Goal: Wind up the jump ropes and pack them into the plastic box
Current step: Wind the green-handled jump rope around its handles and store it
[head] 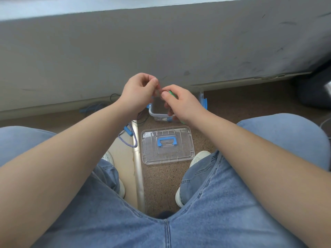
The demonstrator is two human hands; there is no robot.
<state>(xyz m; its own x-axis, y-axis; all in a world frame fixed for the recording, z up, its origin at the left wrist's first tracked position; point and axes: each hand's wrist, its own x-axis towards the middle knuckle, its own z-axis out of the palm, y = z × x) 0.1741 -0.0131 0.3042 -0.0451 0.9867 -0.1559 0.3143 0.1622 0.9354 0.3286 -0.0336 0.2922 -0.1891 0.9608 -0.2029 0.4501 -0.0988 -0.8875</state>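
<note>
My left hand (138, 93) and my right hand (180, 102) meet above the clear plastic box (157, 111), fingertips together. Both pinch a thin rope between them, mostly hidden by the fingers. A green handle (171, 93) shows at my right hand's fingertips. The box stands open on the floor with blue latches (205, 102). Its clear lid (167, 144) with a blue handle lies flat on the floor nearer to me. A blue and white braided jump rope (131, 138) with a blue handle lies on the floor left of the lid.
A grey wall (161, 47) rises just behind the box. Another blue rope bundle (91, 107) lies at the wall's base to the left. A metal floor strip (138, 172) runs between my feet. My knees in jeans flank the lid. A dark object (315, 90) sits far right.
</note>
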